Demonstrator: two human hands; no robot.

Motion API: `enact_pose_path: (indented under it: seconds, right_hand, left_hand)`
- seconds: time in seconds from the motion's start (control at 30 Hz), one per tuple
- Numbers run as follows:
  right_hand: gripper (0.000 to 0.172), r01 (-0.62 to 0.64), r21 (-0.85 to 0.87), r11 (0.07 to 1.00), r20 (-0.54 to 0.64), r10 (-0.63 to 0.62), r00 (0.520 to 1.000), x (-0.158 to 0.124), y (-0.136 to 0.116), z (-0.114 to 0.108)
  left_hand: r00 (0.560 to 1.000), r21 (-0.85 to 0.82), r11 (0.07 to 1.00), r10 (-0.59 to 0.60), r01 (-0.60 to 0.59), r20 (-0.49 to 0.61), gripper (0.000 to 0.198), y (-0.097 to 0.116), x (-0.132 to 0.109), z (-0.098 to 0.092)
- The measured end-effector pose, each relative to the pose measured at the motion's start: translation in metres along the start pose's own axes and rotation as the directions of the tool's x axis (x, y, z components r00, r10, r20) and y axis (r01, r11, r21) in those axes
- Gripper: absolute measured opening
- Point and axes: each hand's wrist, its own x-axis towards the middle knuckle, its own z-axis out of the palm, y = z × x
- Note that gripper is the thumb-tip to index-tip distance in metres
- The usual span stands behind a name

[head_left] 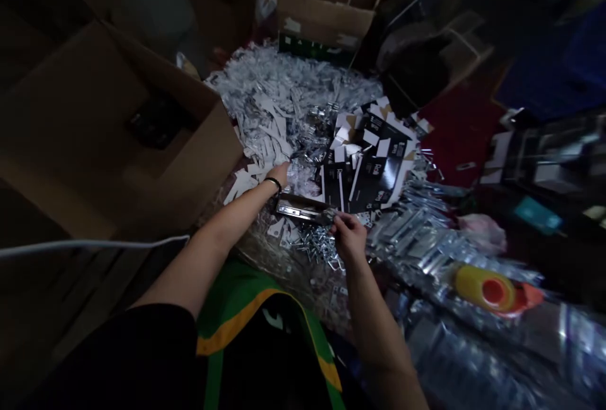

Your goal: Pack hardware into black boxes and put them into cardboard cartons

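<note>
My left hand point(280, 173) reaches forward into a heap of clear-wrapped small parts. Its fingers are mostly hidden there, so whether they grip anything does not show. Closer to me, my right hand point(350, 233) is closed, thumb and fingers pinched at the right end of a long, narrow metal part point(299, 211) with a shiny face and a dark brown edge behind it. Just below that part lies a pile of loose screws point(318, 246). Flat black-and-white cartons point(374, 167) are stacked beyond my right hand. White flat pieces point(272, 129) lie past my left hand.
A large open cardboard box point(208, 163) stands at the left, with a dark package inside. Another open carton point(326, 15) is at the back. Wrapped metal pieces point(416, 233) and a yellow-and-orange roll point(483, 287) lie at the right. A white cable point(95, 244) crosses the left side.
</note>
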Motion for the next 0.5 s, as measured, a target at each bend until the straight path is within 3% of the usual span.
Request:
enact_pose_path:
  seconds: [0.07,0.13,0.2,0.27,0.33,0.4,0.5]
  right_hand:
    - [0.030,0.148,-0.366,0.919,0.033,-0.146,0.989,-0.002,0.008,0.014]
    - [0.032,0.275,-0.707,0.652,0.195,-0.194,0.961,0.004,0.013,0.038]
    - [0.040,0.351,-0.871,0.345,0.343,-0.087,0.935,0.013,0.016,0.064]
    - [0.043,0.400,-0.897,0.187,0.413,0.032,0.910,0.018,0.018,0.080]
    - [0.044,0.445,-0.870,0.212,0.465,0.057,0.883,0.018,0.021,0.079]
    - [0.044,0.433,-0.837,0.334,0.452,-0.025,0.892,0.012,0.027,0.060]
    - [0.044,0.252,-0.746,0.616,0.170,-0.190,0.967,0.004,0.037,0.017]
  left_hand:
    - [1.000,0.077,0.997,0.013,-0.014,0.006,0.067,-0.003,-0.004,0.000]
    - [1.000,0.143,0.990,0.012,-0.013,0.002,0.078,-0.003,-0.013,-0.005]
    - [1.000,0.204,0.979,0.009,-0.005,-0.018,0.088,0.000,-0.029,-0.013]
    - [0.999,0.236,0.972,0.022,-0.010,-0.050,0.086,0.006,-0.051,-0.021]
    - [0.995,0.232,0.971,0.068,-0.050,-0.072,0.069,0.012,-0.077,-0.023]
    - [0.978,0.211,0.960,0.201,-0.186,-0.048,0.049,0.018,-0.098,-0.014]
    - [0.876,0.216,0.849,0.471,-0.482,0.102,0.033,0.028,-0.111,0.019]
